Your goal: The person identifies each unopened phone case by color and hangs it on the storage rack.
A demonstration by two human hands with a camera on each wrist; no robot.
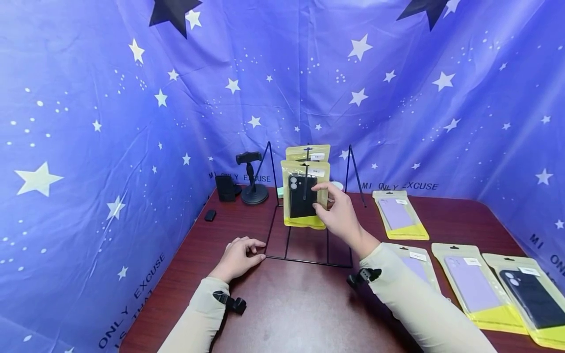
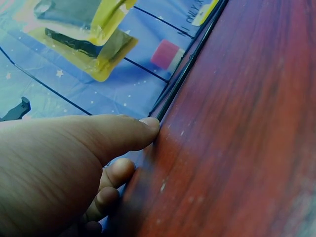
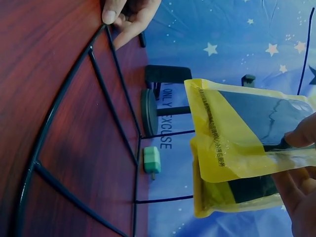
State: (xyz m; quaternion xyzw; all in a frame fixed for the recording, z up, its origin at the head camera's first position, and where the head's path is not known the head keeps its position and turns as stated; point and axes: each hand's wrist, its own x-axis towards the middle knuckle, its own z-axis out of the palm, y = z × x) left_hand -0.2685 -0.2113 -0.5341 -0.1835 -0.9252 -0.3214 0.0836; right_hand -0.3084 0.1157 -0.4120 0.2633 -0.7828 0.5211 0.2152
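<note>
Four packets (image 1: 474,284) lie at right; a phone holder (image 1: 254,195) stands beyond my left hand (image 1: 238,256), which pinches a black wire rack (image 1: 309,262) by its corner. My right hand (image 1: 341,214) pinches a yellow-bottomed pouch (image 1: 304,222) on the rack's hook (image 1: 306,169), before another pouch (image 1: 293,153); a black phone case (image 1: 300,208) shows inside.

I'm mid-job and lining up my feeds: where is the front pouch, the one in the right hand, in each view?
Head: front pouch just right of centre, its right edge held by the right hand.
Left wrist: front pouch at upper left, cut by the top edge, overlapping the rear pouch.
Right wrist: front pouch at right, about mid-height.
Shared landmark: the left hand at a corner of the rack.
</note>
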